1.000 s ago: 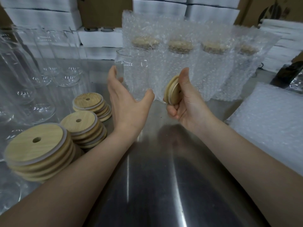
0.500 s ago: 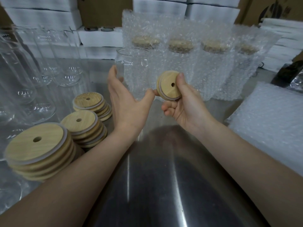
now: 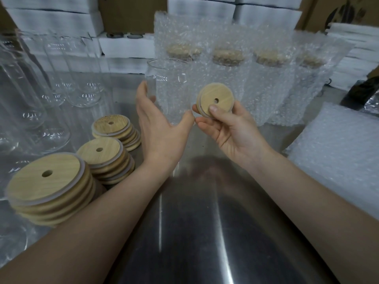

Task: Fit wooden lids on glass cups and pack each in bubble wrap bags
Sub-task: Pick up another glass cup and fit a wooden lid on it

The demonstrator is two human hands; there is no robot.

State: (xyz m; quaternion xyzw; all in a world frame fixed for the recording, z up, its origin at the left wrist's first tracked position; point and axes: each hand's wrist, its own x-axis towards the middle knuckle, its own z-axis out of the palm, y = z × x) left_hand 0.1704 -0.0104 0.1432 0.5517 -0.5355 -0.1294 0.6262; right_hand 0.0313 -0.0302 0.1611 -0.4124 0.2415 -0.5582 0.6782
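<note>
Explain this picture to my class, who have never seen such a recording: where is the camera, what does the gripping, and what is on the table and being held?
No machine here: the grips are a person's two bare hands. The single camera sits on the person's head, looking forward and down. The right grip pinches a wooden lid with a hole. The left grip is open beside an uncovered glass cup. On the steel table are stacks of lids, empty glasses, lidded cups in bubble wrap and a pile of bags.
</note>
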